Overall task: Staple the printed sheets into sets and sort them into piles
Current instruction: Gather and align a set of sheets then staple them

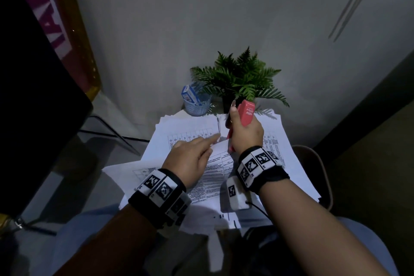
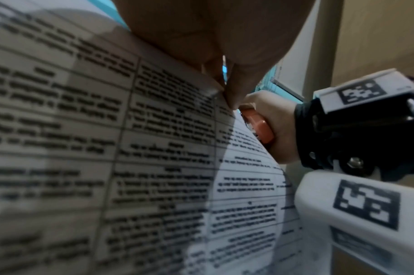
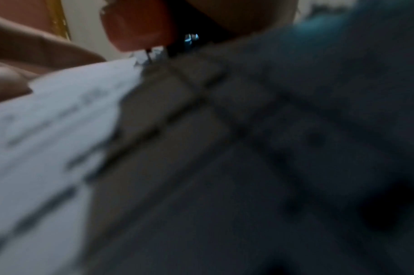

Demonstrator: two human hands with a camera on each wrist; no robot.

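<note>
A set of printed sheets (image 1: 215, 170) lies on top of a loose spread of papers (image 1: 289, 163) on the surface, its far corner raised and meeting the mouth of a red stapler (image 1: 245, 113). The left hand (image 1: 192, 159) pinches that corner between thumb and forefinger; in the left wrist view the fingertips (image 2: 232, 96) sit right at the paper's edge, just beside the stapler. The right hand (image 1: 245, 133) is wrapped round the stapler, which is tipped up on end. The right wrist view is too blurred to show how deep the corner sits in the mouth.

Doing this step well probably means squaring the sheet edges first, keeping the pinch close to the corner yet out of the staple's path, pushing the corner fully in, then squeezing once, firmly. A slanted or shallow bite could miss the lower sheets.

Behind the papers stand a blue mesh cup (image 1: 197, 104) holding a small box (image 1: 189, 93), and a potted fern (image 1: 239, 78) against the wall.
</note>
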